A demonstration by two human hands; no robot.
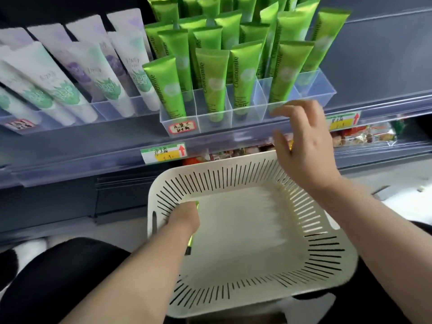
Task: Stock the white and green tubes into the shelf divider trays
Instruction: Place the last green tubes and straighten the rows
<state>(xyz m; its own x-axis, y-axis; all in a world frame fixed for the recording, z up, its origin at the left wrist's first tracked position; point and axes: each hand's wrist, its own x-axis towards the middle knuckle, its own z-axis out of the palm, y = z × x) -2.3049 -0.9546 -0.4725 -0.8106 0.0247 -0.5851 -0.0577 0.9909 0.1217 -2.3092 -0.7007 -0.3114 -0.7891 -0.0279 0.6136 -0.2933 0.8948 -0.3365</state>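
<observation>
A cream slotted basket (327,258) rests on my lap below the shelf. Inside it, at its left wall, my left hand (184,218) is closed around a green tube (191,242), whose lower end shows beneath my wrist. My right hand (304,146) hovers with fingers spread in front of the clear divider tray (215,123), just below its right front compartments, holding nothing. That tray is packed with upright green tubes (211,83). To its left, a second clear tray (112,111) holds leaning white tubes (77,87) with green and purple prints.
Grey shelf edge (93,157) carries price tags (163,153) with red arrows. Packaged snacks (364,136) lie on the lower shelf behind the basket. The rightmost tray compartment (315,87) has little in it. My dark-clothed knees sit under the basket.
</observation>
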